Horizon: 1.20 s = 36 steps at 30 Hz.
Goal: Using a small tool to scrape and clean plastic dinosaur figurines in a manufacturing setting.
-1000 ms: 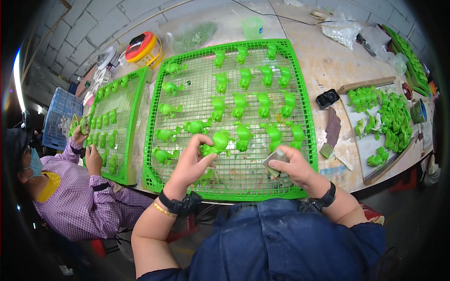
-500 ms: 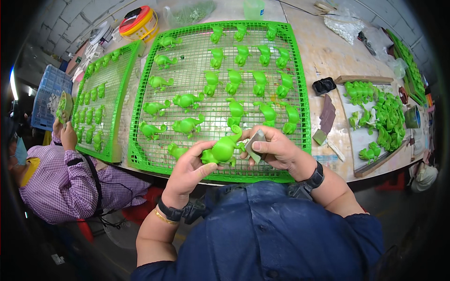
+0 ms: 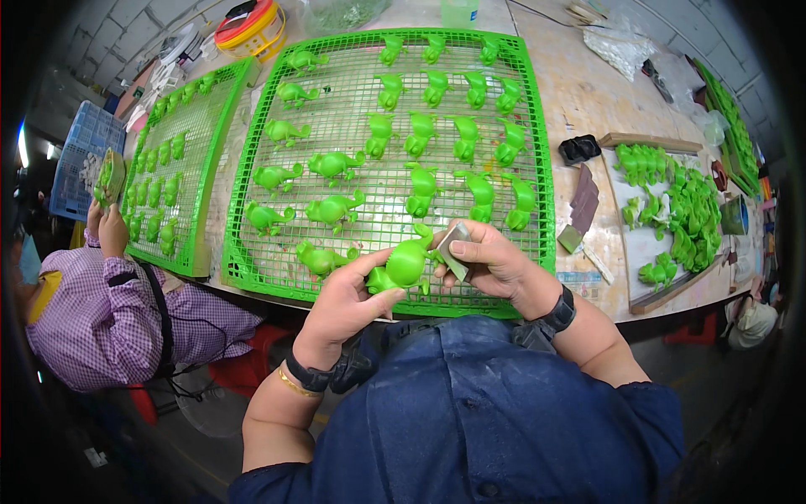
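Observation:
In my left hand (image 3: 346,296) is a green curly-tailed animal figurine (image 3: 406,262), chameleon-like, its head toward my thumb and its tail pointing up and away. My right hand (image 3: 497,262) pinches a folded grey piece of sandpaper (image 3: 455,252) against the figurine's right side. Both are held just above the near edge of a large green mesh tray (image 3: 539,160). Rows of similar figurines rest on that mesh; the nearest one (image 3: 321,258) lies just beyond my left hand. Some fingers of both hands are hidden behind what they hold.
Right of the tray lie brown sandpaper pieces (image 3: 585,200), a small black container (image 3: 579,149) and a board heaped with green parts (image 3: 693,210). At left a co-worker in a checked purple sleeve (image 3: 92,311) sits beside a second mesh tray (image 3: 201,193). A yellow-and-red bucket (image 3: 250,29) stands behind.
The figurine has turned slightly in my left hand and shifted a little right. The sandpaper stays close against it. My view has tilted slightly, so the tray appears higher.

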### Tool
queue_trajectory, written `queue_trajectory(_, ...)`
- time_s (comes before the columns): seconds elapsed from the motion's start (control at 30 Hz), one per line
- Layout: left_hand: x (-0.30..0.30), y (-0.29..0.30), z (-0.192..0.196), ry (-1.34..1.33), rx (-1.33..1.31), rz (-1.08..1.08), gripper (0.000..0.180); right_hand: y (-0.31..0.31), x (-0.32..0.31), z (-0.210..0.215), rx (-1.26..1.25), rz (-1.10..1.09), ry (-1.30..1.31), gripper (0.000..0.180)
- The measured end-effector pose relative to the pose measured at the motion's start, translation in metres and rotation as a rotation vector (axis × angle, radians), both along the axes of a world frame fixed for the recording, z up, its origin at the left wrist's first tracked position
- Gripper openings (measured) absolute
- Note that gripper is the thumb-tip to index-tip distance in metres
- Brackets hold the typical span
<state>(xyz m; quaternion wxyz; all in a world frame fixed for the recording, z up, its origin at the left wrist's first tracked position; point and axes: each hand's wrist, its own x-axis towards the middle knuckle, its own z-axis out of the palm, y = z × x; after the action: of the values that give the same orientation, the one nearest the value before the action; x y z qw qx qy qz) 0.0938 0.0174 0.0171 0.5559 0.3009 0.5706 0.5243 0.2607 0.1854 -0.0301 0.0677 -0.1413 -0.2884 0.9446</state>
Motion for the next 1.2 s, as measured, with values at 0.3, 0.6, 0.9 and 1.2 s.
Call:
queue_trajectory(0.3, 0.001, -0.006, -0.006, 0.191, 0.045, -0.020, 0.053, -0.003, -0.001, 0.001, -0.022, 0.003, -0.009, 0.024)
queue_trajectory(0.6, -0.001, -0.007, -0.013, 0.391, 0.115, -0.037, 0.048, -0.007, -0.002, 0.004, 0.051, 0.020, -0.005, 0.028)
queue_trajectory(0.9, -0.004, -0.003, -0.020, 0.471, 0.194, -0.084, 0.043, -0.010, -0.001, 0.016, 0.179, 0.062, 0.001, 0.029)
queue_trajectory(1.2, 0.012, 0.004, 0.000, 0.003, 0.038, -0.070, 0.036, -0.001, -0.002, -0.005, -0.011, 0.006, -0.009, 0.024)
